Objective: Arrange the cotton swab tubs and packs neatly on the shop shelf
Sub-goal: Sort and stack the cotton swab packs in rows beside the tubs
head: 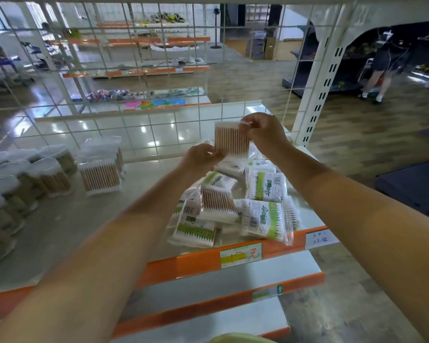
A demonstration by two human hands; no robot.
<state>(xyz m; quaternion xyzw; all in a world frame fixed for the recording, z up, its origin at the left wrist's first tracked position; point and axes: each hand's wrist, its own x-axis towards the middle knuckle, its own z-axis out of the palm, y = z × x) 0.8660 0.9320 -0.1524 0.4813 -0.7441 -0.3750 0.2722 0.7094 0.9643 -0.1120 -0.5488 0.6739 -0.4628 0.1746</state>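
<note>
Both hands hold one pack (231,139) upright in the air above the loose heap (235,206) at the right end of the shelf (84,219). The right hand (263,131) pinches its top right corner between curled fingers and thumb, and the left hand (202,157) pinches the lower left edge in the same way. The pack is a flat, clear plastic sleeve showing a tight row of tan wooden sticks with white cotton tips at top and bottom. It looks very light and only half stiff: the sticks should give it a spine along their length, while the film is probably slick and crinkly, so a grip on the edges or corners, as here, ought to hold it without crushing the tips. A hold flat across both faces would likely be steadier for setting it down. The heap below is a jumble of similar packs, some with their green and white printed labels up, others showing bare sticks, lying at all angles and overlapping, close to the orange shelf lip (196,263). To the left, well apart from the heap, a stack (100,169) of the same packs stands on edge and looks already tidy. Beyond it, rows of tubs (22,179) with white lids run along the left end of the shelf.
</note>
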